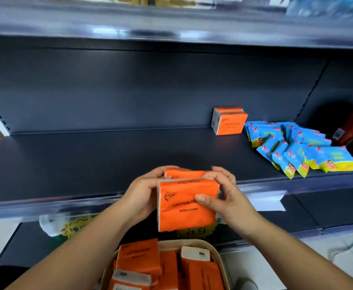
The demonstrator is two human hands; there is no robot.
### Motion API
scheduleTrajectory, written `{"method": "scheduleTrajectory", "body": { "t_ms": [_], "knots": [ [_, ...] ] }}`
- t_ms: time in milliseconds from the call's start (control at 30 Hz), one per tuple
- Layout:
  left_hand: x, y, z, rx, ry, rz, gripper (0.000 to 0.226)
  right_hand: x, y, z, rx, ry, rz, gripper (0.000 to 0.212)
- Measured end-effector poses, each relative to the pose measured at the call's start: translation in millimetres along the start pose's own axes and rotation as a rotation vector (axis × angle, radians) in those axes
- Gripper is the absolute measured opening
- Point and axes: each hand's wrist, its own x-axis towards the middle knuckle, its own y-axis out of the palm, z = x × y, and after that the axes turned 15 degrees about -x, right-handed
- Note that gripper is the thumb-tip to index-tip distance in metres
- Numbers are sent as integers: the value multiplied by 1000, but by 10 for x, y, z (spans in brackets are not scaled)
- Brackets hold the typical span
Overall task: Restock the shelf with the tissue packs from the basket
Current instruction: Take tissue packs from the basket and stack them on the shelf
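2 orange tissue packs [184, 214], seemingly stacked

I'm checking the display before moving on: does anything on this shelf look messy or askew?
Yes. The blue packs at the right end of the shelf lie tumbled, leaning and overlapping at mixed angles. The two orange packs beside them stand square at the back.

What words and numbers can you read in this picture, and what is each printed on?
"COTTON TIS": held pack; the rest is covered.
"4.9", probably, blurred: price tag under the held pack.
Too small to read surely: shelf pack.
Too blurred to read: left tag, basket packs, blue packets.
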Motion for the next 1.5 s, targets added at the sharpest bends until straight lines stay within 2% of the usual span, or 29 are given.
{"method": "scheduleTrajectory", "body": {
  "t_ms": [133, 233, 300, 367, 433, 500, 667, 800, 933, 1133, 1233, 1500],
  "knots": [
    [174, 121, -153, -12, -2, 32, 37, 196, -119, 16, 88, -60, -11, 40],
    [408, 250, -306, -50, 2, 144, 58, 447, -368, -28, 80, -83, -104, 45],
    [615, 329, -353, 128, 3, 221, 76, 644, -585, -110, 17, -99, -164, 45],
    [834, 440, -338, 467, 12, 255, 103, 836, -802, -206, -105, -115, -197, 42],
    [1105, 548, -252, 755, 71, 212, 114, 1011, -982, -278, -282, -125, -185, 45],
    [1369, 656, -142, 874, 158, 148, 111, 1189, -1146, -368, -449, -124, -133, 57],
    [1973, 823, 192, 868, 276, 70, 109, 1625, -1496, -573, -930, -13, 4, 84],
    [2350, 934, 431, 853, 307, 30, 105, 1874, -1630, -656, -1245, 105, 147, 75],
    [2683, 1010, 547, 848, 279, -27, 109, 2112, -1695, -713, -1322, 116, 158, 69],
    [3127, 1026, 757, 885, 294, -138, 106, 2273, -1587, -772, -1471, 109, 57, 62],
    [3147, 1086, 742, 911, 262, -132, 104, 2304, -1492, -798, -1545, 88, 51, 67],
    [3110, 1149, 621, 968, 222, -100, 105, 2327, -1523, -834, -1489, 89, 73, 72]
  ]
}}
